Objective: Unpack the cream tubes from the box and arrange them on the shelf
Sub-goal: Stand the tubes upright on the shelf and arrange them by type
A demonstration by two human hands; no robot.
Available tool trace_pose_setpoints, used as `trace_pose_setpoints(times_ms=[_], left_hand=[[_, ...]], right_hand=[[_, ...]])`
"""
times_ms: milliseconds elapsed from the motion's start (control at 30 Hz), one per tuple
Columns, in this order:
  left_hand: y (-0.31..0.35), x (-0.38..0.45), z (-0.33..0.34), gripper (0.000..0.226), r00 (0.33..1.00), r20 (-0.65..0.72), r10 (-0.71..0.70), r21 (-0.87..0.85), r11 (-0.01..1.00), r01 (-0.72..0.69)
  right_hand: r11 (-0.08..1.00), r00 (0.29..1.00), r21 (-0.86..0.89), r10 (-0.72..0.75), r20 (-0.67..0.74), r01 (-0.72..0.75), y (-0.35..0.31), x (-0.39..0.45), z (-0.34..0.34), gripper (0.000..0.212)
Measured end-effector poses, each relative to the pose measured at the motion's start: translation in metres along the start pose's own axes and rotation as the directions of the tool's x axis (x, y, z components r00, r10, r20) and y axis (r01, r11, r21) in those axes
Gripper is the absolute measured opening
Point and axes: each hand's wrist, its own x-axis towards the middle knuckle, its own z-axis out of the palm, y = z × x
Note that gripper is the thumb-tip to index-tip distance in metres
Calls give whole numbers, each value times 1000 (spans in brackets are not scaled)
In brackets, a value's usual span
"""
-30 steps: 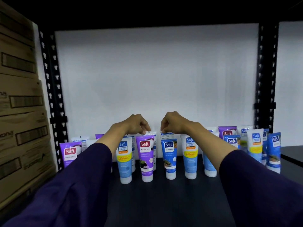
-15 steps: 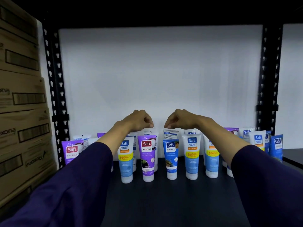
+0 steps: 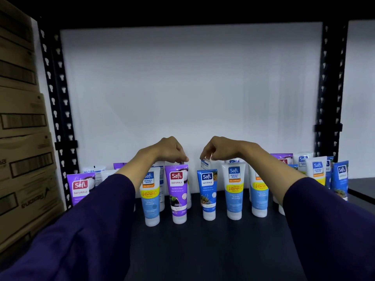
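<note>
Several Safi cream tubes stand cap-down in rows on the dark shelf point(image 3: 203, 252). In the front row are a purple tube point(image 3: 177, 191), a small blue tube point(image 3: 207, 191) and a white-and-blue Vitamin C tube point(image 3: 234, 189). My left hand point(image 3: 169, 150) reaches over the purple tube and pinches the top of a back-row tube that is almost hidden behind it. My right hand point(image 3: 222, 148) pinches the top edge of a white back-row tube point(image 3: 205, 164), which tilts slightly behind the small blue tube. More tubes stand at the far left point(image 3: 80, 187) and far right point(image 3: 341, 177).
Stacked cardboard boxes point(image 3: 24, 159) fill the left side beside the black perforated upright point(image 3: 58, 118). Another upright point(image 3: 328, 98) stands at the right. A white wall closes the back. Bare shelf board lies in front of the tubes.
Both hands stay on the tops of the back-row tubes, slightly higher in view. The white tube under my right hand now leans. The view has drifted a little.
</note>
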Motion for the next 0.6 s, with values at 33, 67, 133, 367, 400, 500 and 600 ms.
trace_pose_setpoints(times_ms=[33, 67, 133, 367, 400, 500, 600], left_hand=[[-1, 0, -1, 13, 1000, 6, -4, -23, 1000, 4], [-1, 0, -2, 14, 1000, 12, -6, -40, 999, 6], [-1, 1, -5, 21, 1000, 27, -10, -38, 999, 11], [-8, 1, -6, 32, 996, 78, 38, 10, 999, -39], [-9, 1, -6, 31, 996, 78, 52, 14, 999, -53], [-10, 2, -6, 28, 994, 85, 70, -4, 998, -70], [-12, 3, -6, 26, 992, 96, 79, -27, 997, -77]], right_hand=[[1000, 1000, -10, -9, 7, 9, 3, 1, 1, 36], [1000, 1000, -21, -13, 4, 13, 6, 3, 2, 34], [999, 999, -35, -19, -30, 18, 10, 6, 4, 29], [998, 994, -50, -28, -105, 23, 9, 12, 11, 21], [999, 994, -42, -28, -105, 24, 8, 13, 11, 20], [999, 993, -42, -12, -117, 7, 6, 15, 12, 18], [998, 991, -61, 6, -133, -14, 5, 16, 12, 18]])
